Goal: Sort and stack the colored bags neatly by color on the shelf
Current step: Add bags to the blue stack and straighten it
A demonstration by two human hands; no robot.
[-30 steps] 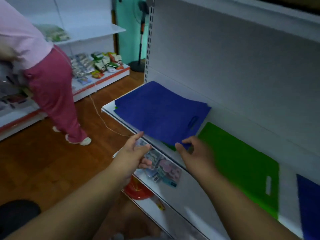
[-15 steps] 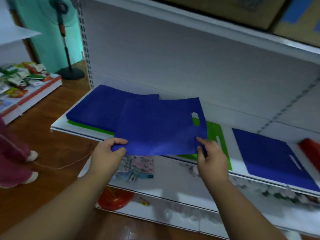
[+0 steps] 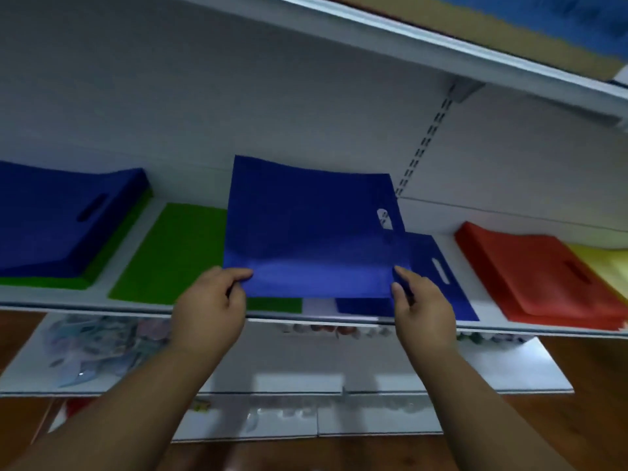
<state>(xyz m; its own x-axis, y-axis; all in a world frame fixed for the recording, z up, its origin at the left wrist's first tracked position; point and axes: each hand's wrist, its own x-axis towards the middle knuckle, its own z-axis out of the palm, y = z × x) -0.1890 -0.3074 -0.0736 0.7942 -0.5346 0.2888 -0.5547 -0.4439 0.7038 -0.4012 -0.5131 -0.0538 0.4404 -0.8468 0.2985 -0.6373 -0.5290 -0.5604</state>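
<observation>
Carried right since earlier: blue bag [image 3: 306,229], pinched by both hands, left [image 3: 209,309], right [image 3: 423,312]. Risk: sagging, landing skewed on blue stack [image 3: 424,266] below right hand.

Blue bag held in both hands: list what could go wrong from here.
1. The blue bag is pinched only at its near corners by the left hand and right hand; its far edge may flop or fold on landing.
2. It overlaps the green bag; dropped short of the lone blue bag, colors mix.
</observation>
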